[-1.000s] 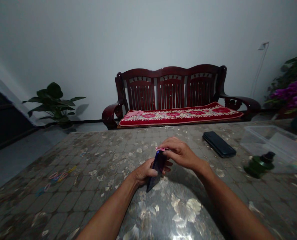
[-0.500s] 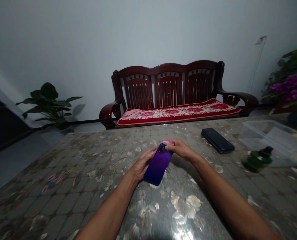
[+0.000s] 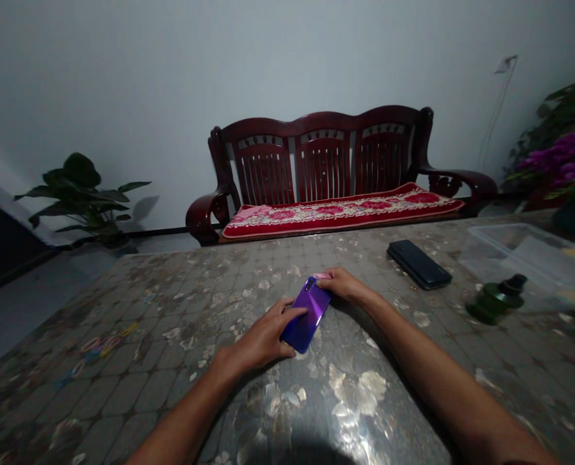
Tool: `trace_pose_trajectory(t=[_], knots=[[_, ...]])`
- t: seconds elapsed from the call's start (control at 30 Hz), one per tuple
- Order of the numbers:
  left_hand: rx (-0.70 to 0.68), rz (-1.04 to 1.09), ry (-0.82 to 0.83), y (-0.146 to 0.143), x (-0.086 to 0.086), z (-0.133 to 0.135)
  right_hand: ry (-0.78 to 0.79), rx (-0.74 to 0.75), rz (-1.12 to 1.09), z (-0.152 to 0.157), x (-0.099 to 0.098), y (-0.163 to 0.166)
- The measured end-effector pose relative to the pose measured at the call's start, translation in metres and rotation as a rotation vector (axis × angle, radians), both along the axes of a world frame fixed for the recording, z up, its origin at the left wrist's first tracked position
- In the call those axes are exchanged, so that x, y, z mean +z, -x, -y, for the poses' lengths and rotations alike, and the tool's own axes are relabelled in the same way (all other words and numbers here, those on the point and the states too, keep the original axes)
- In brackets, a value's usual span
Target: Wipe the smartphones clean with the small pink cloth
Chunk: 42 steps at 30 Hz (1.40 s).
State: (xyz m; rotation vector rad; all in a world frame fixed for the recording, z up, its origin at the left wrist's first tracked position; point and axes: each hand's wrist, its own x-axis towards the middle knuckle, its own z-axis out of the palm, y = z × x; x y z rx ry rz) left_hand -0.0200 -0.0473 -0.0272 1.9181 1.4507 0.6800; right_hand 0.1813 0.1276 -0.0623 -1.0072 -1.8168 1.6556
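Note:
A purple phone (image 3: 308, 309) lies back-up on the patterned table (image 3: 171, 361), near the middle. My left hand (image 3: 264, 337) rests on its near end, fingers curled over the edge. My right hand (image 3: 342, 284) is closed at the phone's far end, pinching a small pink thing (image 3: 322, 276) against it. I cannot make out what the pink thing is.
A black phone (image 3: 419, 263) lies to the right. Further right stand a dark green bottle (image 3: 497, 299) and a clear plastic box (image 3: 524, 255). Coloured rubber bands (image 3: 100, 345) are scattered at the left. A wooden bench (image 3: 326, 177) and potted plants stand beyond the table.
The phone went from upright on its edge to lying flat on the table, back up. Both hands lowered with it and stayed at its ends.

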Motion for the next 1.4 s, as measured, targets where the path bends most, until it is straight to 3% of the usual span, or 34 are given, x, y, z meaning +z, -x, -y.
trace_pose_trajectory(t=[0.2,0.43,0.57,0.77,1.23,1.4], knots=[[0.052,0.005,-0.062,0.000,-0.011,0.006,-0.119,-0.025,0.080,-0.004,-0.003,0.009],[0.120,0.017,-0.095,-0.006,-0.016,0.010,-0.663,-0.054,0.375,0.015,0.009,0.017],[0.103,-0.081,-0.136,-0.009,-0.017,0.012,-0.855,-0.060,0.544,0.025,0.010,0.019],[0.090,-0.255,-0.179,-0.011,-0.023,0.015,-0.995,-0.035,0.655,0.032,0.011,0.020],[0.056,-0.358,-0.294,-0.010,-0.032,0.016,-1.297,0.181,0.757,0.033,0.021,0.021],[0.058,-0.358,-0.302,-0.013,-0.032,0.018,-1.329,0.241,0.755,0.035,0.023,0.023]])
